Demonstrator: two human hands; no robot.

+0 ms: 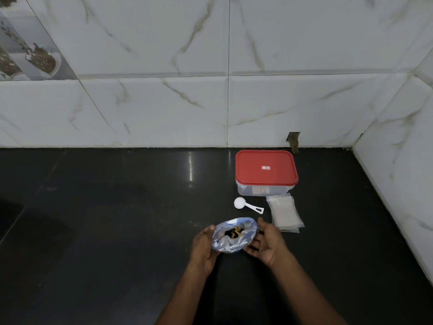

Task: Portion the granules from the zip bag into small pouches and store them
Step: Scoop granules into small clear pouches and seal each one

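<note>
A clear zip bag point(230, 242) with a blue rim stands open on the dark counter, with dark and yellowish granules visible inside. My left hand point(203, 245) grips its left side. My right hand point(266, 242) cups its right side, fingers spread against the plastic. A white measuring scoop point(241, 204) lies just beyond the bag. To the right of the scoop lies a flat stack of small clear pouches point(284, 213). Behind them stands a clear storage box with a red lid point(266, 168), closed.
The black counter point(117, 219) runs left and toward me. White marble-look tiled walls point(164, 109) close it off at the back and on the right, forming a corner near the box. A chipped hole point(293, 140) shows in the back tile.
</note>
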